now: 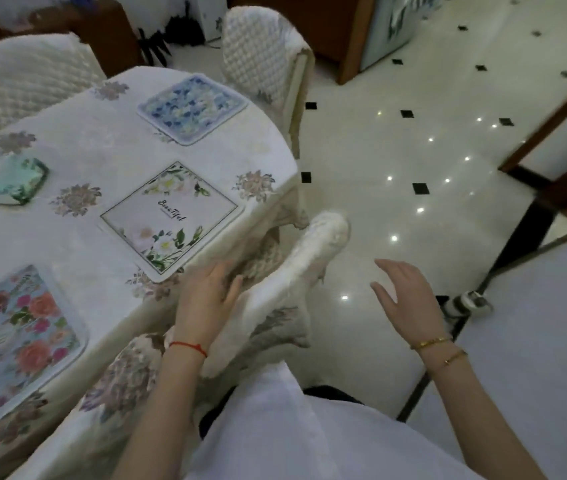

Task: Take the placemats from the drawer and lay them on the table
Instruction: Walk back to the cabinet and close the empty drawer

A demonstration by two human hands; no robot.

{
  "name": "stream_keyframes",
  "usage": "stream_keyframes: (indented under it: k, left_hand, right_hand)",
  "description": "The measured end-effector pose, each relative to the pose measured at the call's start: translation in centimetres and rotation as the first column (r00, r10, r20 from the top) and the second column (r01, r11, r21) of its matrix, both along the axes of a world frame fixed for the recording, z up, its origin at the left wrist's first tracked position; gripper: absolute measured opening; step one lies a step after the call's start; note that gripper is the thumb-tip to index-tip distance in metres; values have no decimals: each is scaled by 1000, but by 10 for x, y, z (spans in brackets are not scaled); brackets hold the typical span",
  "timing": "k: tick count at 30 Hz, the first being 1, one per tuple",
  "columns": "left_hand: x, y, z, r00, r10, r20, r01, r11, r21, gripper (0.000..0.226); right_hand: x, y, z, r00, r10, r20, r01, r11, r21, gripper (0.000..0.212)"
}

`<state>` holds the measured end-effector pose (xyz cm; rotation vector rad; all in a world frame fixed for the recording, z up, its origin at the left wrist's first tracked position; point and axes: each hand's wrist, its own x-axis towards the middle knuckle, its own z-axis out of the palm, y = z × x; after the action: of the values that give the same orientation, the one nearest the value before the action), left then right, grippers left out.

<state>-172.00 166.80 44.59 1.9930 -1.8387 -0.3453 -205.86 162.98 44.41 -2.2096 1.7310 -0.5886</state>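
Three placemats lie flat on the table point(102, 150), which wears a white flowered cloth. A blue floral placemat point(192, 108) is at the far side. A white placemat with green leaves and lettering point(171, 216) sits in the middle. A pink rose placemat point(15, 337) is nearest, at the left. My left hand point(206, 299) hovers at the table's edge, over the top of a chair back, fingers apart and holding nothing. My right hand point(408, 296) is out over the floor, open and empty. No drawer is in view.
A green tissue pack point(19, 181) lies on the table's left. Quilted white chairs stand around it: one tucked in just under my hands point(296, 271), one at the far side point(261, 53), one at the far left point(26, 77). Glossy tiled floor point(413, 150) stretches to the right.
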Motion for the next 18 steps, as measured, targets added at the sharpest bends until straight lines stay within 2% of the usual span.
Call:
stream_keyframes:
  k: [5,11,18]
  left_hand:
    - [-84,-60,9,992,-106,-62,104,994,-27,35]
    - [-151,-136,8,976,-205,-73,203,979,-26,32]
    - [-213,-271,-14,973,-208,-105,211,977,17,34]
  right_hand:
    - [-83,-22,-3,994,-109,13,108,994,31,39]
    - [-129,-66,-21,982,-187,19,185,980,69,39]
    - [-184,-199,-42,974,-225,22,221,968,120,39]
